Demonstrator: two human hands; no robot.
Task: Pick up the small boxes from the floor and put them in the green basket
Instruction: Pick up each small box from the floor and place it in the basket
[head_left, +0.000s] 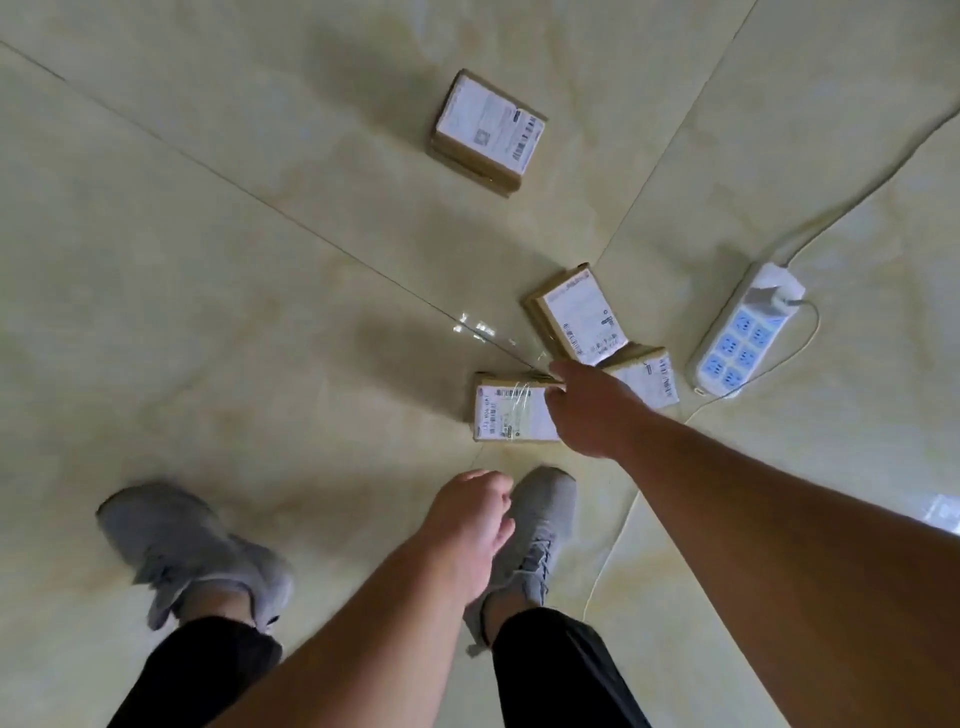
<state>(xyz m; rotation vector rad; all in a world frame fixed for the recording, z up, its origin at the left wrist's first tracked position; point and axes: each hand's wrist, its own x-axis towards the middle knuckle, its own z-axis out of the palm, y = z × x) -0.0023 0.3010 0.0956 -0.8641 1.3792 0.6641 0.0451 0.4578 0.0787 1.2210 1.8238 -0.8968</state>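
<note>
Several small cardboard boxes with white labels lie on the tiled floor. The nearest box (506, 410) sits just ahead of my feet, and my right hand (589, 410) closes on its right edge, fingers over the top. Behind the hand lie two more boxes, one (576, 317) angled upward and one (649, 382) partly hidden by my wrist. A fourth box (488, 132) rests farther away at the top. My left hand (467, 525) hangs loosely curled above my right shoe, holding nothing. The green basket is out of view.
A white power strip (737, 338) with blue sockets lies to the right, its cords trailing across the floor towards my feet. My grey shoes (192, 551) stand at the bottom of the view.
</note>
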